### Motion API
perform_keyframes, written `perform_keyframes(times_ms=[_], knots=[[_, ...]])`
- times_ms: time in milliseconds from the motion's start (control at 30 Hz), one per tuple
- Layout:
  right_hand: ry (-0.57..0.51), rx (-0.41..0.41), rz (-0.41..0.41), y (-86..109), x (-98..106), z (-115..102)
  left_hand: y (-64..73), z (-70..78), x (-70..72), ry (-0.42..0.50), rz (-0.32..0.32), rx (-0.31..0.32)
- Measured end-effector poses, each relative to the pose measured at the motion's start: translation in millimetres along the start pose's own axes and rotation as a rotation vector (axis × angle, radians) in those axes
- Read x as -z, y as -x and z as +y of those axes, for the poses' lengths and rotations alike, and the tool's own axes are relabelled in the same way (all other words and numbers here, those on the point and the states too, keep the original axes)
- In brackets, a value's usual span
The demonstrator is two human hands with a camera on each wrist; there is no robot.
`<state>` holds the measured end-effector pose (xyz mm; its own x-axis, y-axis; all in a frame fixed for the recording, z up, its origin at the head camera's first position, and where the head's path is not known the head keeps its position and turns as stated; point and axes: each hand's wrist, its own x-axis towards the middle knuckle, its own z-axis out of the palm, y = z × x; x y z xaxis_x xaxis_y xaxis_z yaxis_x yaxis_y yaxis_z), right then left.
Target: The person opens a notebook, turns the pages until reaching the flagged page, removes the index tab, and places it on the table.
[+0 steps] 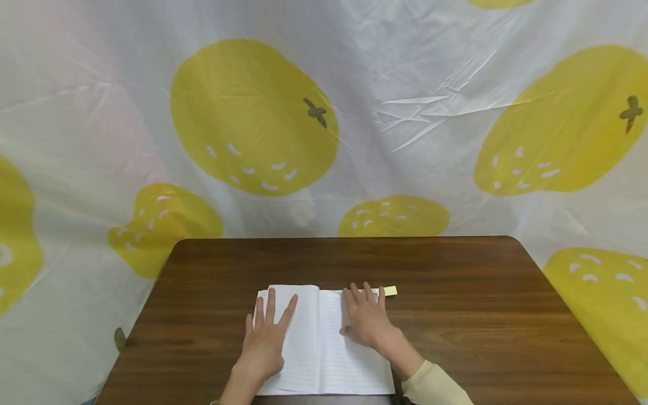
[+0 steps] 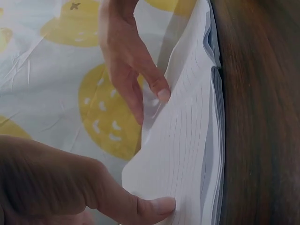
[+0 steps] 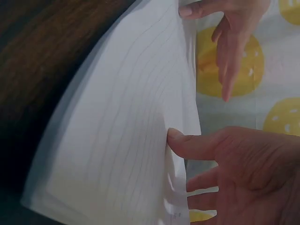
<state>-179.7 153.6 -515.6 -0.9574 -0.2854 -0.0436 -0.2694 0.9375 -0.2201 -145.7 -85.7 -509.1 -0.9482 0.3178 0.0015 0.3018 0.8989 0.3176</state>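
An open notebook (image 1: 349,365) with lined white pages lies near the table's front edge. Spread over its left page is my left hand (image 1: 265,343), fingers straight and pointing away from me. My right hand (image 1: 369,320) rests on the upper part of the right page, its fingers extended towards the top edge. A yellow sticky tab (image 1: 390,291) juts out past the top right corner, beside the right fingertips. In the left wrist view, the left thumb (image 2: 161,206) lies on the ruled page (image 2: 183,126). The right thumb (image 3: 178,136) touches the page in the right wrist view.
The notebook lies on a dark brown wood-grain table (image 1: 471,315) with rounded far corners. Behind the table hangs a white curtain (image 1: 405,135) printed with large yellow fruit shapes. A pale yellow sleeve (image 1: 435,385) covers the right forearm.
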Motion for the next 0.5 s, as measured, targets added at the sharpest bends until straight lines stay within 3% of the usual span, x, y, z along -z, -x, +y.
perform_keyframes(times_ms=[367, 500], knots=[[0.022, -0.006, 0.07, 9.9, -9, -1, -1.1, 11.1, -2.0, 0.149, -0.233, 0.023], [0.009, -0.002, 0.095, 16.8, -10, -2, -2.0, 13.1, -4.5, 0.142, -0.271, 0.025]])
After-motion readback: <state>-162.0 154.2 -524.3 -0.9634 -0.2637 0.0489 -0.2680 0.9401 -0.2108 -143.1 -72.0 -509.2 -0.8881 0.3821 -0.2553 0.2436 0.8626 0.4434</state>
